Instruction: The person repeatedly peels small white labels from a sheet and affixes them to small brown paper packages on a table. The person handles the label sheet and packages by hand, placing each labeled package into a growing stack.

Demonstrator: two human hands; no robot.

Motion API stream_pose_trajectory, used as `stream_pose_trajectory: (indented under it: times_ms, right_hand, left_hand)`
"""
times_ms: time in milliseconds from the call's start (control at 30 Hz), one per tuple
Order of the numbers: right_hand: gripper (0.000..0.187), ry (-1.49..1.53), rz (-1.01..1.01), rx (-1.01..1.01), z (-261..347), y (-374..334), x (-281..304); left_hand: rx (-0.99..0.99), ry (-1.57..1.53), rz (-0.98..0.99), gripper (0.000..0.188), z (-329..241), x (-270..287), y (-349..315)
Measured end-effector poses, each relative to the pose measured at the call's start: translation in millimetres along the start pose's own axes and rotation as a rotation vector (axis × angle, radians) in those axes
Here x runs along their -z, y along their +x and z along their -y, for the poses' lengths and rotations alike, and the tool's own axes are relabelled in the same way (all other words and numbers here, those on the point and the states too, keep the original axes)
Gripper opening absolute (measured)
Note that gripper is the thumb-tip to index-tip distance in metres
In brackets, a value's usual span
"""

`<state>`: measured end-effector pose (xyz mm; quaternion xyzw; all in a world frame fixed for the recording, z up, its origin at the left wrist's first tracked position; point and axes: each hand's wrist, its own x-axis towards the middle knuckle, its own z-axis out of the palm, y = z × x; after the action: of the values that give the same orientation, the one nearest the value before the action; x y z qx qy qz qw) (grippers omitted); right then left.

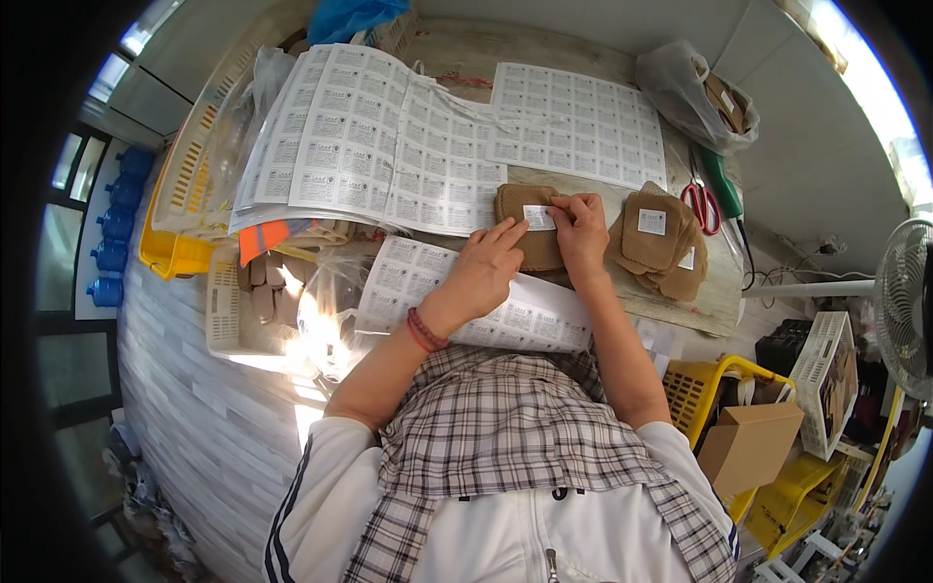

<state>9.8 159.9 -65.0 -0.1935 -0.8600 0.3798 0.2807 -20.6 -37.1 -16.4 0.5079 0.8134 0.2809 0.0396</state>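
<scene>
A stack of brown, textured, rounded pieces [541, 255] lies on the table in front of me, with a small white label [537, 218] on its top piece. Thumb and fingers of my right hand [583, 238] pinch the label's right edge. My left hand [484, 264] has its fingers stretched out, their tips resting at the label's left side. To the right is a looser pile of similar brown pieces [649, 216], some bearing white labels. Under my wrists lies a sheet of printed labels [544, 313], partly covered by my left hand and forearm.
More label sheets [350, 126] spread over the table's left and back. Red-handled scissors [700, 206] and a green-handled tool [721, 189] with a cord lie at the right, near a plastic bag [695, 92]. Yellow crates [692, 389] and a fan [906, 301] stand right of the table.
</scene>
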Motion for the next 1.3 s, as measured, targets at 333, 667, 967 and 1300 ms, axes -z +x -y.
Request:
stream_pose_trajectory:
  times_ms: [333,667,967,1300]
  right_hand:
    - [0.016,0.258,-0.081,0.049,2,1,3]
    - [0.017,0.467,-0.139,0.034,3,-6,8]
    - [0.032,-0.028,-0.332,-0.019,13,14,125]
    - [0.033,0.003,0.329,0.16,85,-83,81]
  left_hand:
    - [0.044,-0.115,-0.033,0.008,4,-7,-7]
    - [0.069,-0.055,0.01,0.007,6,-6,-7]
    - [0.025,-0.016,-0.126,0.004,8,-2,-8]
    - [0.165,-0.237,-0.162,0.009,-50,33,-20]
